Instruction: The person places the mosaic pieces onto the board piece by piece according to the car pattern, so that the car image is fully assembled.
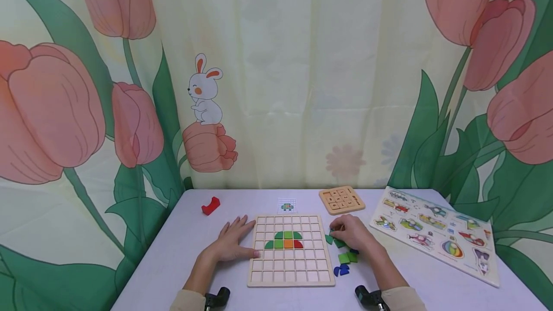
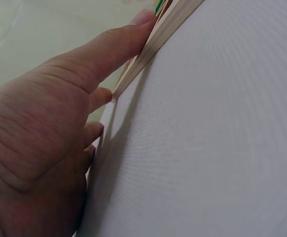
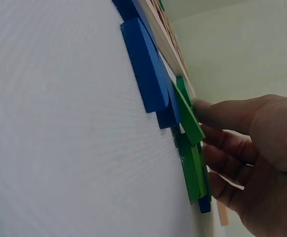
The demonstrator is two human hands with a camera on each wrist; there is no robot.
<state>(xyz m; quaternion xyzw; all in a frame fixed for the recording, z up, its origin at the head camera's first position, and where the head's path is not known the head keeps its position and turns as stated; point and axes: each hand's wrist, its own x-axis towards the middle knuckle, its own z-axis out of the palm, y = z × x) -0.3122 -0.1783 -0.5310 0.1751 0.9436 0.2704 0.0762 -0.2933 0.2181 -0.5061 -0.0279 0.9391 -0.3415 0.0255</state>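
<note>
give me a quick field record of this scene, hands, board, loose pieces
left hand: left hand lies flat on the table, fingertips against the grid board edge
right hand: right hand rests on the loose green pieces right of the board
board: green, orange and red tiles in the middle rows
loose: blue pieces near board corner; red block far left
other: vehicle puzzle at right

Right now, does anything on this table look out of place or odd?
One thing: a red block lies alone near the table's far left corner, well apart from the green and blue pieces heaped beside the grid board by the right hand. Nothing looks spilled or damaged.
</note>
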